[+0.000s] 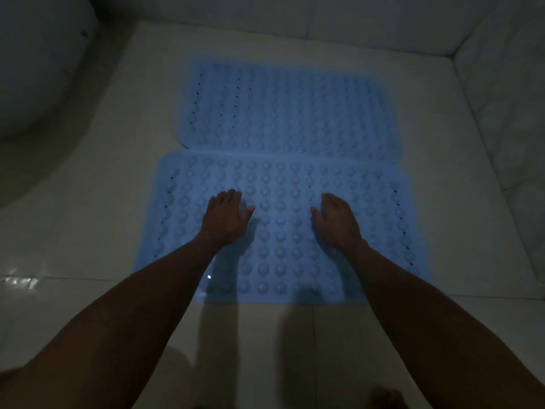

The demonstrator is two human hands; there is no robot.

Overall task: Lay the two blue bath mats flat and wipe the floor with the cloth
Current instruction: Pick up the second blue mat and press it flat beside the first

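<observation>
Two blue bath mats with rows of round suction cups lie flat on the white tiled floor. The far mat (pixel 290 110) sits toward the back wall. The near mat (pixel 283 261) lies in front of it, and its far edge overlaps or touches the far mat. My left hand (pixel 225 216) rests palm down on the near mat, left of its middle, fingers spread. Palm down too, my right hand (pixel 337 219) presses the same mat right of its middle. Neither hand holds anything. No cloth is in view.
A curved white fixture (pixel 38 69) fills the upper left corner. Tiled walls (pixel 501 98) close the back and the right side. Bare wet-looking tiles (pixel 73 246) lie left of the mats and below them. The room is dim.
</observation>
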